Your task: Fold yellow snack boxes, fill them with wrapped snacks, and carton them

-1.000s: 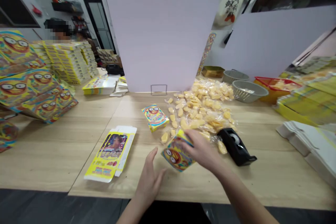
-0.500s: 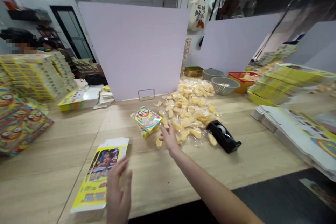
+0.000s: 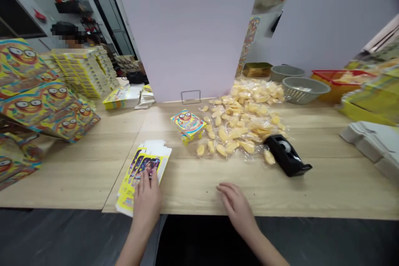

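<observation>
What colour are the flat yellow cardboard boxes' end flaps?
The end flaps are white, clearest in the head view.

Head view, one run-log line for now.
left hand: atop flat cartons | right hand: near table edge, nothing visible held | small boxes: stacked beside wrapped pieces | tape dispenser: beside pieces

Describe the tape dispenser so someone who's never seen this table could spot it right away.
Find the tall pale panel standing at the back of the wooden table. Come forward and right to the spread of wrapped yellow pieces; the tape dispenser sits at its near right edge. Its black body, with a whitish roll inside, sets it apart from those pale yellow pieces.
</observation>
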### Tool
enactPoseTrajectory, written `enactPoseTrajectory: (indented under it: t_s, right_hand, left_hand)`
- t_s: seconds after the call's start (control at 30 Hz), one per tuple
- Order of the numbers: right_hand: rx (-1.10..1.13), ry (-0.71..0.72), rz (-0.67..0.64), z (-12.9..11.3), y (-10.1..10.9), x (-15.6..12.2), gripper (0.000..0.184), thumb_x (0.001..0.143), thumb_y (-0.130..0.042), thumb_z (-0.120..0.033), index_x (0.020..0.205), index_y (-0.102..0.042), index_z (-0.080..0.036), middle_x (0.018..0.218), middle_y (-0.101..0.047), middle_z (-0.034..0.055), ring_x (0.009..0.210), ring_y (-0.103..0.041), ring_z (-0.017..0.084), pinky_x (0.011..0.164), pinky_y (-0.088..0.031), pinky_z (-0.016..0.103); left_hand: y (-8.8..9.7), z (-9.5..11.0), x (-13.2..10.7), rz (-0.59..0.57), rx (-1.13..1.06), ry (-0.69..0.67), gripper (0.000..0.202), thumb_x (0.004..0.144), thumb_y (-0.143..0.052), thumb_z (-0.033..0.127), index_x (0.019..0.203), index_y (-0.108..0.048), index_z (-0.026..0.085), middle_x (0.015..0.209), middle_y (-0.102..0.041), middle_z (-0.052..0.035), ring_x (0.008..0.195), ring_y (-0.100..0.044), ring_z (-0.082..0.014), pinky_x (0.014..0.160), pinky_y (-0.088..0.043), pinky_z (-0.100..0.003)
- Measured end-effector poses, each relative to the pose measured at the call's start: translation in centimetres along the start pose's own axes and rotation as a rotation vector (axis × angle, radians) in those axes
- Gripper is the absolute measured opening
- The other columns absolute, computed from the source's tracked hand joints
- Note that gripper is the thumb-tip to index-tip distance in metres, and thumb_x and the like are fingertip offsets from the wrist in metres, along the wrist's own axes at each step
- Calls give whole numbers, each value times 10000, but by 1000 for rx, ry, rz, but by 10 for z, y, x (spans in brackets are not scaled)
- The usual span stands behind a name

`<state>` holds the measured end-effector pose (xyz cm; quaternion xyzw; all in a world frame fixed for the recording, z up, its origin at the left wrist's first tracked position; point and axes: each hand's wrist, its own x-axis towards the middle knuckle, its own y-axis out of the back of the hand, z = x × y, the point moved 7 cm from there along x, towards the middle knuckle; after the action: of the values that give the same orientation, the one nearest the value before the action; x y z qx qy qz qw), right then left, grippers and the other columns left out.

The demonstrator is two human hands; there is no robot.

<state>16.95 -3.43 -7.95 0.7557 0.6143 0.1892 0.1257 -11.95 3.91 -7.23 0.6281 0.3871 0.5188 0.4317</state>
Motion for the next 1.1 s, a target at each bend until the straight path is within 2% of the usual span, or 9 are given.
enactPoseTrajectory:
  t_s: [0.17,0.3,0.4,0.5,0.57,0.73,0.87,1.0,1.1]
  right_hand:
    - [650,-329,-180,-37,-70,28,586,750,-655,-587,1161,-636,-170,1150,-686,130,1010,-660,295,860,-537,456]
    - [746,-284,-109,-51,-46,45,520,743,-665,-588,1026,-682,-152,1061,-726,113,1026,-656,289,933,-493,443]
    - [611,-207,-271,-54,-14,41,417,782,-654,-519,1016,-669,-174,1006,-732,92,921,-678,274,809,-543,437]
    - [194,54,229,-65,58,37,328,779,-689,-400,1030,-616,-203,984,-696,69,927,-638,253,826,-519,440]
    - [-127,305,510,-92,89,27,309,762,-715,-326,1020,-583,-218,964,-661,59,952,-600,245,879,-480,449]
    - [-477,372,38,-130,68,45,324,667,-803,-305,838,-550,-198,853,-606,42,838,-565,239,752,-484,414]
    - [-334,463,-193,-154,52,41,322,681,-793,-292,734,-487,-207,913,-596,13,899,-574,202,925,-435,449]
    - [-171,587,-148,-164,50,27,288,693,-753,-216,822,-496,-228,1232,-574,46,1227,-486,262,1140,-192,537]
    - [53,354,117,-137,62,27,398,761,-701,-269,1104,-498,-257,1447,-418,102,1372,-338,304,1105,-303,512]
  left_hand:
    - [61,74,-32,148,-155,-371,655,857,-361,27,1483,-271,197,1476,-419,-147,1346,-422,-263,1047,-395,-424]
    - [98,89,-20,126,-417,-319,693,840,-585,306,1463,-311,175,1496,-373,-177,1387,-333,-342,1110,-274,-558]
    - [87,73,9,-137,-773,-106,572,812,-631,399,1326,-507,181,1321,-578,-157,1216,-540,-331,987,-450,-487]
    - [72,91,20,-519,-1087,-137,311,885,-532,383,1106,-659,204,1031,-723,-77,941,-672,-248,800,-539,-331]
    - [77,106,20,-579,-1164,-181,300,895,-522,385,1080,-678,208,1001,-726,-68,926,-665,-236,793,-525,-295]
    - [88,123,9,-650,-1232,-278,383,907,-492,457,1169,-639,220,1117,-676,-101,1046,-608,-250,936,-460,-344]
    - [82,139,-6,-922,-1670,-462,962,611,-666,739,1379,-453,199,1349,-529,-136,1269,-461,-331,1087,-327,-453]
    - [73,155,-13,-1044,-2013,-336,1110,425,-744,767,1333,-500,177,1300,-565,-158,1253,-482,-377,1071,-337,-500]
    - [65,164,-14,-1047,-2055,-102,937,508,-815,624,1283,-540,174,1241,-614,-165,1176,-558,-374,1011,-414,-514]
